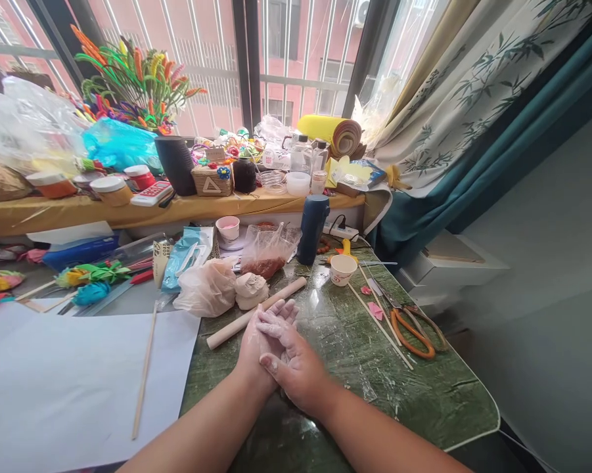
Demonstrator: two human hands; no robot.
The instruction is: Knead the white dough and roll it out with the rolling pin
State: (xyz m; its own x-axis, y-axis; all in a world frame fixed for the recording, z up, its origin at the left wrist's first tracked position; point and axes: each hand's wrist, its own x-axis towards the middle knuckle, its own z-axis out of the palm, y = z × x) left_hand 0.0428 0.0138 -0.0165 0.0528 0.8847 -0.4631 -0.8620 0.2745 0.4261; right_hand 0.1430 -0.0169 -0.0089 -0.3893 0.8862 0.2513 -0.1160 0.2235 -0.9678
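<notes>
My left hand and my right hand are pressed together palm to palm over the green marble-patterned table, both dusted with white. The right hand lies across the left with its fingers closed over it. The left fingers point away from me. Anything between the palms is hidden. Just beyond the fingertips lies a wooden rolling pin, touching nothing I hold. Behind it sit a lump of pale clay and a crumpled plastic bag.
Orange-handled scissors, thin wooden sticks and pink scraps lie to the right. A paper cup, a dark blue bottle and a bag of brown powder stand behind. White paper with a stick covers the left. The shelf behind is cluttered.
</notes>
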